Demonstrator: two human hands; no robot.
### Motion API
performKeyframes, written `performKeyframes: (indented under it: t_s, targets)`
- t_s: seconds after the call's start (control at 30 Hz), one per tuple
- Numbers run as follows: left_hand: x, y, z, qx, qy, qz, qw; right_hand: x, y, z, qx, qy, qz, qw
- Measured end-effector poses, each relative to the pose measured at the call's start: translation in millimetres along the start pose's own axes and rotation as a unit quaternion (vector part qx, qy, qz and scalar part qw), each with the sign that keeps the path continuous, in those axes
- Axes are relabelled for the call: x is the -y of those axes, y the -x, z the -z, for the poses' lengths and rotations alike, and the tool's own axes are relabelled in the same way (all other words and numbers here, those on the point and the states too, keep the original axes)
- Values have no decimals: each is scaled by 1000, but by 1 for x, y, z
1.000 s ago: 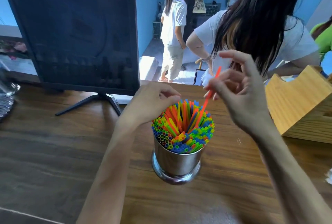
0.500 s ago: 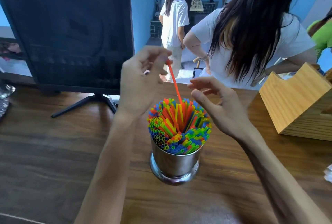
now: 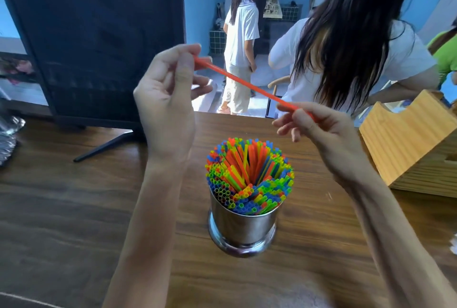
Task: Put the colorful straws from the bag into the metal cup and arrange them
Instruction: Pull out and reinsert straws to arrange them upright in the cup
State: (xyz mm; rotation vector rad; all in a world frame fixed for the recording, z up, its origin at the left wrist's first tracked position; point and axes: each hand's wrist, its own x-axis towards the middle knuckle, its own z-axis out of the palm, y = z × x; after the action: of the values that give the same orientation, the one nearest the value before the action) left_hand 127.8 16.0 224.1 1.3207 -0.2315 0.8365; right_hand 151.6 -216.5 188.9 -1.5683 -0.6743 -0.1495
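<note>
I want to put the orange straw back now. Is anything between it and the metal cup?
No separate object is. The orange straw is held in the air above the metal cup, but the cup is crowded with colorful straws, leaving only gaps between them.

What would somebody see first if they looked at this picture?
Probably the metal cup in the middle of the wooden table, stuffed with bright straws in orange, yellow, green and blue. Just above it, one orange straw stretches slantwise through the air, pinched at its upper end by the left hand and at its lower end by the right hand. A big dark monitor stands behind on the left.
</note>
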Motion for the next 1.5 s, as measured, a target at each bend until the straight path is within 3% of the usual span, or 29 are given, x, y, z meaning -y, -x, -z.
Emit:
performKeyframes:
  t_s: [0.07,0.17,0.3,0.43,0.6,0.8,1.0,1.2,1.5]
  targets:
    - [1,5,3,9,-34,30,999,7,0,8,-55,-87,-17,995]
    - [5,14,8,83,-118,100,984,11,-3,21,-134,-153,-21,979]
    - [15,17,12,257,-268,191,909,18,-8,30,-175,-175,-1,969]
    - [26,17,0,226,-312,174,906,21,-8,28,-159,-98,29,982]
    - [32,9,-15,378,-369,200,825,11,0,8,-65,22,48,996]
    - [31,4,-19,421,-412,169,790,2,11,-4,20,89,4,996]
    - [27,4,-15,436,-400,145,793,-5,13,-4,78,227,-11,971]
    - [22,4,-10,425,-394,117,807,-8,14,-6,107,223,-26,969]
    - [11,7,-12,276,-312,22,909,-7,5,-6,10,178,-43,983]
